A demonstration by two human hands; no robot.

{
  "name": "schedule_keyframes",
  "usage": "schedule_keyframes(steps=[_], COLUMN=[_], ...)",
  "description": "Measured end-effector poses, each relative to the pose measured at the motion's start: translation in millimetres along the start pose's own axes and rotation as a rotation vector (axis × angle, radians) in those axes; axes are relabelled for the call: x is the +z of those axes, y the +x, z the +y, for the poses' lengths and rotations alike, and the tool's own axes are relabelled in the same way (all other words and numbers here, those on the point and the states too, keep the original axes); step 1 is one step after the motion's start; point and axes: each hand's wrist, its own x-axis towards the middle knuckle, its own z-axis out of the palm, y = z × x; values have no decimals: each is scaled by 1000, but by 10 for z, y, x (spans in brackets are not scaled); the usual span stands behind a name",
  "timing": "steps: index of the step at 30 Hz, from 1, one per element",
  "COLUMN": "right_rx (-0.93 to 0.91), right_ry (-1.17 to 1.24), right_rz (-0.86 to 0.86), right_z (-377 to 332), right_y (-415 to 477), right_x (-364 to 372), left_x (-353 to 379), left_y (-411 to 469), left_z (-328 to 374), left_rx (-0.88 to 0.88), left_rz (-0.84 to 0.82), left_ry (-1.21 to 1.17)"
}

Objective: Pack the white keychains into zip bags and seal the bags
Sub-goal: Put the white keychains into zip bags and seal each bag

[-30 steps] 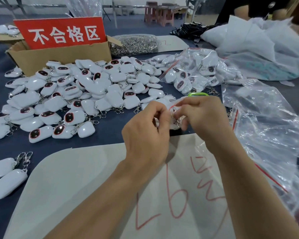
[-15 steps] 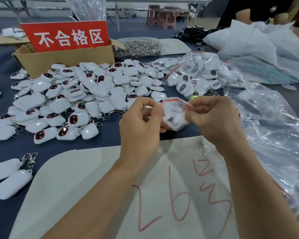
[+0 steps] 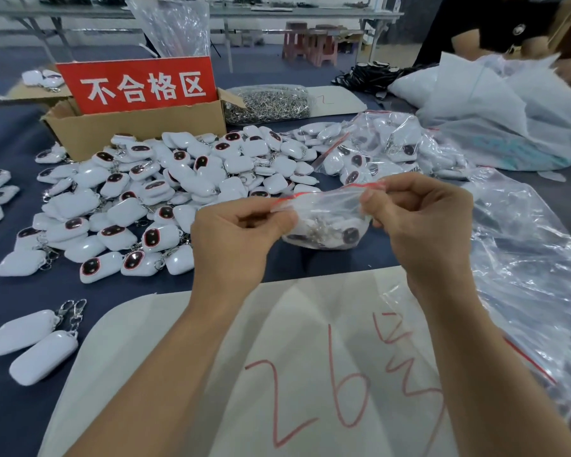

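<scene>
**Near edge, 6 o'clock:** a white sheet [image 3: 310, 324] marked in red lies on the table [image 3: 30, 291], and both forearms cross it toward 12 o'clock.

**Centre:** the left hand [image 3: 231, 232] and right hand [image 3: 422, 219] hold one small zip bag [image 3: 327, 206] clear of the table. A white keychain [image 3: 346, 234] with its metal clasp sits in the bag's lower half.

**Change:** a second ago the hands were bunched together at the bag's mouth. They have since drawn apart, and the red seal strip now runs taut between them.

**Judgement:** the closure has probably been pressed along most of its length, so this bag looks nearly or fully sealed.

**Pose:** each grip is a thumb-and-forefinger pinch on one end of the strip, the left at the bag's 9 o'clock and the right at its 3 o'clock. The remaining fingers are curled.

**Beyond:**
- At 10 o'clock, the pile of loose keychains [image 3: 178, 186].
- At 1 o'clock, filled bags [image 3: 376, 150].
- Farthest, at 11 o'clock, a cardboard box [image 3: 139, 130] bearing a red sign [image 3: 139, 85].
</scene>
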Motion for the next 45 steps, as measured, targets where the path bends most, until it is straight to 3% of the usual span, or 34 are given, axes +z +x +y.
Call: schedule_keyframes(steps=[7,14,19,31,35,40,45], right_rx=[-86,131,234,304,311,257,213], right_ry=[136,144,158,247,247,190,163], right_rz=[-76,-134,-118,-95,-92,-189,-153], right_z=[-96,38,126,113,119,110,109], right_y=[-22,-9,-19,-70,-95,-109,-127], right_x=[-19,82,149,257,301,293,324], left_x=[-131,-94,-117,-43,9,40,58], left_y=[41,46,69,20,-41,-52,-24], left_z=[274,159,71,98,112,123,100], left_rx=[51,-260,-355,-300,-358,-443,-375], left_rz=[37,78,53,94,5,26,63], left_ry=[-214,-258,-188,-207,-203,-251,-251])
